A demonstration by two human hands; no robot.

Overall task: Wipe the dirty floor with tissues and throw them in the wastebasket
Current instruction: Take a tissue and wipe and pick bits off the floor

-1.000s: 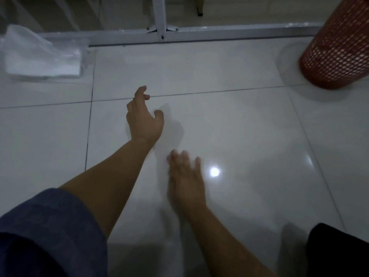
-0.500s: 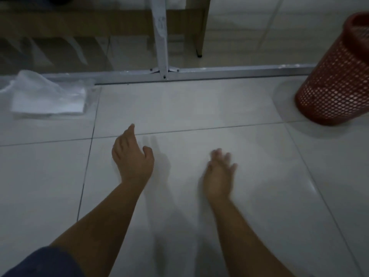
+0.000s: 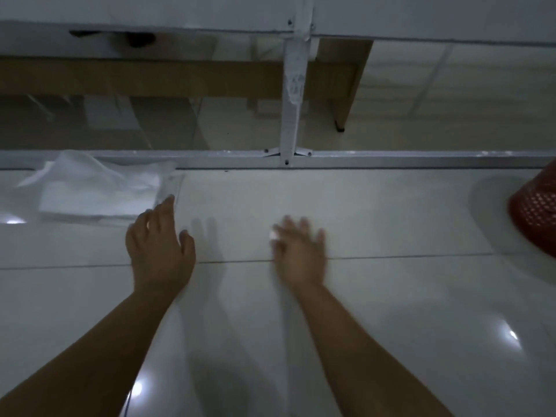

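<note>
A pack of white tissues in clear plastic lies on the pale tiled floor at the left, against a metal rail. My left hand hovers just to the right of the pack, fingers relaxed and spread, its fingertips at the pack's edge; contact is unclear. My right hand is blurred over the middle of the floor, fingers straight, holding nothing. The red mesh wastebasket stands at the right edge, partly cut off.
A grey metal rail runs across the floor with an upright post at its middle. Behind it are a wooden furniture leg and a wooden panel. Floor tiles reflect lamp glare.
The view has lifted and moved forward. Both hands have reached farther ahead; the left one has closed in on the tissue pack. The wastebasket has slid toward the right edge.
</note>
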